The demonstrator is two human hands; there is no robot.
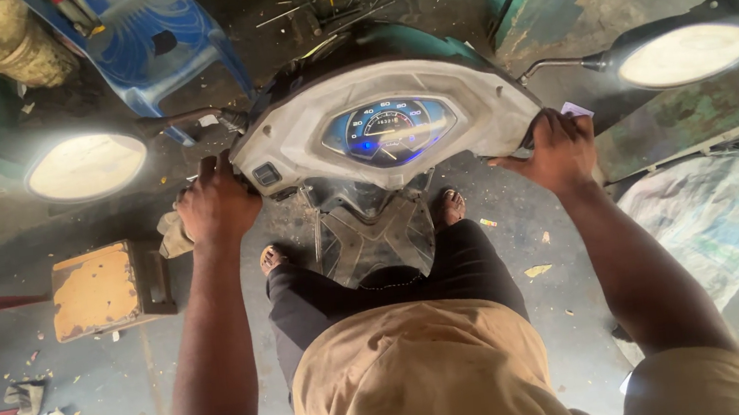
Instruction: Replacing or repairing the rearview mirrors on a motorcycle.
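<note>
Over a littered workshop floor (pixel 113 394) at frame centre, we grip both scooter handlebar ends, left hand (pixel 217 203) and right hand (pixel 558 151) closed; steering next requires steady, even pressure.

Matt grey plastic handlebar cowl (pixel 471 122)

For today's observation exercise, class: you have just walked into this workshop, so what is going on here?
A person sits astride a scooter, seen from above. The left hand grips the left handlebar end and the right hand grips the right one. Between them the instrument panel glows blue. Two round mirrors stick out to either side. A small wooden box sits on the littered floor to the left, and a blue plastic chair stands ahead.
</note>
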